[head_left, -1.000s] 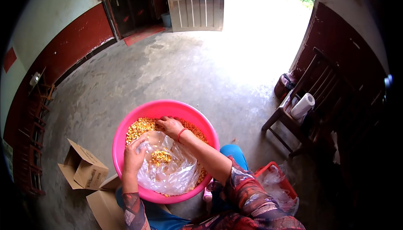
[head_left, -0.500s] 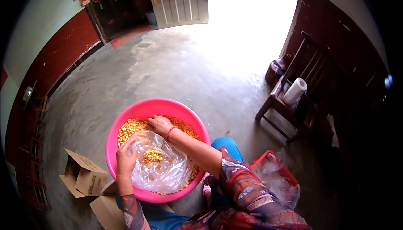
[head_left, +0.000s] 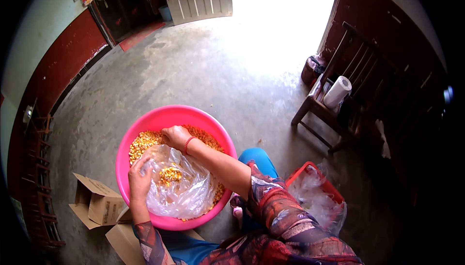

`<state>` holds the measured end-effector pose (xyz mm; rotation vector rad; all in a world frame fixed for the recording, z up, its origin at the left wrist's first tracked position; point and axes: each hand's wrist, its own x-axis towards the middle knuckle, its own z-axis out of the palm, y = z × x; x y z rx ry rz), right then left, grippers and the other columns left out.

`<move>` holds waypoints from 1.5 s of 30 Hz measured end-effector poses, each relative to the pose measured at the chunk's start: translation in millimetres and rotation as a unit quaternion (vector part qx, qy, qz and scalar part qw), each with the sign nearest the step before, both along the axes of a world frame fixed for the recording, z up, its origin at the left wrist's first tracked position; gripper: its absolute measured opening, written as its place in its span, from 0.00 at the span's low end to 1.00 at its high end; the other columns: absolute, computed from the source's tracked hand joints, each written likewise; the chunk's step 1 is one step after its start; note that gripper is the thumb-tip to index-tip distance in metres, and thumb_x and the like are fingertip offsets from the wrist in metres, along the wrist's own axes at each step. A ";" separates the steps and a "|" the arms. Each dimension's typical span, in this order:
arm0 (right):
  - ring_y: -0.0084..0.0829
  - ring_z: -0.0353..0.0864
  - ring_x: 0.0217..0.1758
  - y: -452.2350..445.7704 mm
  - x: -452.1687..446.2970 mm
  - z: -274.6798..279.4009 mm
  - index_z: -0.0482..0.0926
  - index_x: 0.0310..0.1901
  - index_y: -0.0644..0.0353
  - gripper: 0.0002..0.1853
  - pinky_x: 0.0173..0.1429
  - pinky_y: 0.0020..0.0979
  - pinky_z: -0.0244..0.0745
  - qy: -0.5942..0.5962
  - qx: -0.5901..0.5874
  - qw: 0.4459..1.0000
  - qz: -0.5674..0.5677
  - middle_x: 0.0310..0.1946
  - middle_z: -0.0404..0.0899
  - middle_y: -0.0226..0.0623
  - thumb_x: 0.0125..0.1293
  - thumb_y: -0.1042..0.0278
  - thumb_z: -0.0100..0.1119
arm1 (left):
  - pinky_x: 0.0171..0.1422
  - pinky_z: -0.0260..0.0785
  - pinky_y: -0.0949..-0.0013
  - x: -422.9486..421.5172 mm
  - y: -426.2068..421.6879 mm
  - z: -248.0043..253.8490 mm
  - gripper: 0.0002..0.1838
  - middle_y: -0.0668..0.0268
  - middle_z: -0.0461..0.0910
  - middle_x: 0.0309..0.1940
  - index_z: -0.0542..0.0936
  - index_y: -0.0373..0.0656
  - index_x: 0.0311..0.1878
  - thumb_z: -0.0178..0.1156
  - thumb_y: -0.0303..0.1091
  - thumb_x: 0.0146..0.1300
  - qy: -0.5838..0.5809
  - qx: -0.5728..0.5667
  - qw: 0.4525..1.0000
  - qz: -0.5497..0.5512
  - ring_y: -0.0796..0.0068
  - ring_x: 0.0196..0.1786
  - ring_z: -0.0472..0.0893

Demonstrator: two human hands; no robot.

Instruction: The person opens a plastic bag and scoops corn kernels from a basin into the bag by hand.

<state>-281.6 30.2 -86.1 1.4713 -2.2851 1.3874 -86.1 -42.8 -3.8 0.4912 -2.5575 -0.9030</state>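
- Two hands are at work inside the pink basin (head_left: pixel 179 113); the left hand (head_left: pixel 140 180), at the basin's left side, has its fingers curled on the edge of the clear plastic bag (head_left: pixel 186 197). A light hold that keeps this edge raised and spread should serve best, since thin film folds over easily.
- The bag lies slack over the middle of the basin, on the yellow kernels (head_left: pixel 145 141), with a small heap of kernels showing at its centre. Keeping its mouth low and close to the loose kernels should limit spills.
- The right hand (head_left: pixel 175 136), palm down at the basin's far side, has its fingers bent into the kernels beside the bag; whether any are in its grasp, I cannot tell. Small, cupped scoops, kept inside the rim, would be steadiest.
- Counted, left of the basin: one open cardboard box (head_left: pixel 104 207), plus one cardboard piece (head_left: pixel 123 245) nearer the person, perhaps a flap.
- In the basin: one bag, kernels too many to count.
- Right of the basin: one red basket (head_left: pixel 334 192) with crumpled plastic (head_left: pixel 310 190), too tangled to count; farther right, one wooden chair (head_left: pixel 303 107) bearing one white roll (head_left: pixel 337 92).
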 end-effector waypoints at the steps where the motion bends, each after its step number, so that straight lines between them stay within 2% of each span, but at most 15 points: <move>1: 0.48 0.79 0.30 0.6 -0.3 2.1 0.77 0.29 0.62 0.04 0.33 0.41 0.74 -0.006 -0.091 0.996 -0.004 0.22 0.77 0.47 0.53 0.73 0.53 | 0.58 0.68 0.65 -0.4 1.8 2.9 0.16 0.55 0.80 0.44 0.80 0.35 0.45 0.60 0.20 0.50 -0.005 0.001 1.000 0.003 0.60 0.50 0.79; 2: 0.46 0.77 0.28 4.2 -4.6 4.3 0.78 0.31 0.62 0.05 0.33 0.39 0.72 -0.089 -0.003 0.996 0.009 0.24 0.77 0.48 0.55 0.73 0.54 | 0.58 0.68 0.65 -0.6 2.2 3.5 0.16 0.55 0.80 0.44 0.80 0.35 0.45 0.60 0.20 0.50 -0.006 0.002 1.000 0.003 0.60 0.50 0.79; 8: 0.32 0.75 0.23 2.2 -14.8 14.7 0.76 0.28 0.65 0.12 0.29 0.34 0.70 -0.377 -0.170 0.909 -0.055 0.21 0.77 0.41 0.63 0.65 0.52 | 0.58 0.68 0.65 -0.5 2.0 2.6 0.16 0.55 0.79 0.44 0.79 0.35 0.45 0.59 0.21 0.50 -0.012 0.007 1.000 0.003 0.60 0.50 0.78; 10: 0.20 0.65 0.15 7.2 -15.4 21.9 0.74 0.28 0.61 0.12 0.16 0.26 0.57 -0.558 -0.224 0.799 0.009 0.16 0.68 0.26 0.66 0.63 0.49 | 0.58 0.68 0.65 -0.7 2.4 3.1 0.16 0.55 0.79 0.45 0.79 0.35 0.46 0.60 0.21 0.50 -0.009 0.010 1.000 0.004 0.60 0.50 0.78; 12: 0.17 0.59 0.11 10.7 -11.0 32.3 0.74 0.32 0.57 0.11 0.14 0.22 0.52 -0.633 -0.212 0.744 0.017 0.15 0.66 0.24 0.66 0.59 0.51 | 0.57 0.68 0.65 -1.9 2.0 0.7 0.16 0.55 0.79 0.45 0.79 0.35 0.46 0.60 0.22 0.50 -0.006 0.008 1.000 0.001 0.59 0.50 0.78; 18: 0.15 0.57 0.13 21.3 -4.0 47.1 0.75 0.30 0.57 0.12 0.15 0.21 0.49 -0.600 -0.134 0.781 0.109 0.16 0.64 0.22 0.67 0.58 0.52 | 0.57 0.69 0.65 -1.6 -3.8 -7.2 0.19 0.52 0.79 0.46 0.78 0.33 0.48 0.63 0.25 0.50 0.010 0.011 1.000 -0.001 0.60 0.51 0.78; 23: 0.12 0.53 0.14 25.6 9.1 71.5 0.73 0.32 0.55 0.12 0.17 0.18 0.47 -0.623 -0.145 0.702 0.313 0.16 0.61 0.19 0.71 0.58 0.48 | 0.60 0.67 0.66 -4.2 6.3 7.4 0.27 0.52 0.77 0.51 0.75 0.32 0.53 0.67 0.28 0.47 -0.001 0.008 1.000 0.009 0.63 0.55 0.76; 28: 0.11 0.55 0.18 23.9 31.8 83.2 0.74 0.37 0.58 0.13 0.19 0.16 0.48 -0.561 -0.087 0.719 0.400 0.19 0.61 0.19 0.72 0.58 0.46 | 0.66 0.62 0.63 -8.3 3.2 5.5 0.39 0.52 0.70 0.60 0.64 0.36 0.64 0.67 0.26 0.45 0.041 -0.055 0.997 -0.025 0.59 0.63 0.69; 32: 0.11 0.56 0.23 25.8 47.2 94.3 0.73 0.34 0.58 0.13 0.25 0.17 0.52 -0.458 -0.053 0.784 0.417 0.21 0.60 0.18 0.72 0.58 0.46 | 0.68 0.58 0.60 -4.3 -5.8 -4.3 0.39 0.52 0.67 0.61 0.61 0.39 0.66 0.60 0.21 0.46 0.044 -0.103 0.994 -0.017 0.53 0.64 0.66; 34: 0.13 0.65 0.27 26.7 53.9 99.2 0.74 0.35 0.61 0.13 0.30 0.19 0.63 -0.367 -0.067 0.825 0.424 0.24 0.67 0.20 0.71 0.60 0.47 | 0.69 0.58 0.60 -4.3 -8.6 -5.7 0.36 0.52 0.66 0.62 0.61 0.39 0.66 0.58 0.21 0.50 0.000 -0.058 0.998 0.002 0.52 0.64 0.66; 36: 0.22 0.76 0.38 16.3 56.6 85.8 0.77 0.40 0.66 0.11 0.48 0.29 0.72 -0.266 -0.011 0.869 0.416 0.32 0.80 0.33 0.66 0.66 0.53 | 0.68 0.59 0.59 -6.7 -7.2 -4.6 0.33 0.51 0.66 0.63 0.62 0.37 0.65 0.57 0.23 0.53 0.048 -0.151 0.987 -0.004 0.51 0.64 0.66; 40: 0.21 0.77 0.38 22.9 59.2 88.4 0.79 0.39 0.66 0.09 0.46 0.29 0.72 -0.259 0.038 0.856 0.446 0.32 0.81 0.33 0.63 0.68 0.57 | 0.66 0.61 0.58 -4.9 -6.4 -0.2 0.29 0.50 0.65 0.63 0.63 0.35 0.64 0.55 0.24 0.57 0.059 -0.120 0.991 -0.012 0.50 0.64 0.67; 42: 0.20 0.77 0.37 17.9 49.9 81.7 0.79 0.40 0.66 0.10 0.43 0.26 0.73 -0.259 -0.040 0.866 0.425 0.31 0.80 0.31 0.63 0.67 0.57 | 0.67 0.60 0.59 -4.9 -7.7 -3.0 0.31 0.51 0.66 0.63 0.63 0.37 0.65 0.50 0.19 0.55 0.057 -0.119 0.991 -0.003 0.51 0.64 0.66; 43: 0.18 0.76 0.35 20.1 49.7 82.5 0.78 0.41 0.66 0.11 0.40 0.24 0.73 -0.401 -0.091 0.826 0.385 0.30 0.79 0.28 0.64 0.67 0.57 | 0.68 0.59 0.59 -4.0 -3.7 2.6 0.33 0.52 0.66 0.63 0.63 0.39 0.65 0.47 0.16 0.52 0.060 -0.108 0.992 -0.007 0.52 0.65 0.66; 45: 0.20 0.77 0.32 18.8 31.2 77.2 0.78 0.38 0.66 0.09 0.37 0.24 0.74 -0.376 -0.131 0.877 0.269 0.29 0.79 0.30 0.64 0.68 0.56 | 0.70 0.57 0.62 -5.2 0.6 7.1 0.39 0.52 0.66 0.62 0.64 0.41 0.64 0.40 0.09 0.43 0.053 -0.036 0.998 0.003 0.54 0.66 0.65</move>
